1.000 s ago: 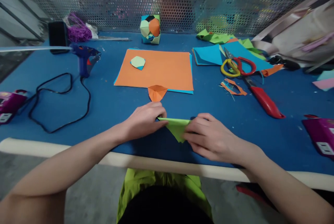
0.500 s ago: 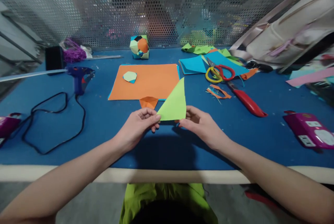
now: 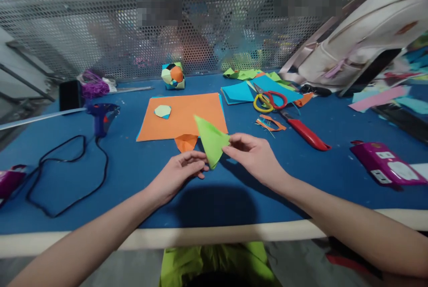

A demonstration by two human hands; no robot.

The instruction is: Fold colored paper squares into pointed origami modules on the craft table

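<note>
A light green paper triangle [image 3: 211, 141], folded, is tilted above the blue table, its tip pointing up and left. Its right corner is pinched between the thumb and fingers of my right hand [image 3: 256, 155]. Close to the lower left edge is my left hand [image 3: 180, 173], its fingers loosely bent and apart; they seem to brush the paper without gripping it. Just behind, a folded orange paper piece [image 3: 186, 143] lies at the front edge of an orange paper sheet [image 3: 190, 122]. On that sheet rests a small pale green and blue folded piece [image 3: 162, 111].
A folded paper ball [image 3: 173, 76] stands at the back. Scissors [image 3: 270, 101] lie on blue paper [image 3: 237, 93], near a red-handled cutter [image 3: 307, 134]. At left are a glue gun [image 3: 100, 117] and its black cord [image 3: 105, 175]. A purple power strip [image 3: 384, 162] sits at right.
The green triangle has turned, its tip swinging from upper right to upper left. My right hand now pinches its corner, while my left fingers have let go. The view has shifted slightly.
</note>
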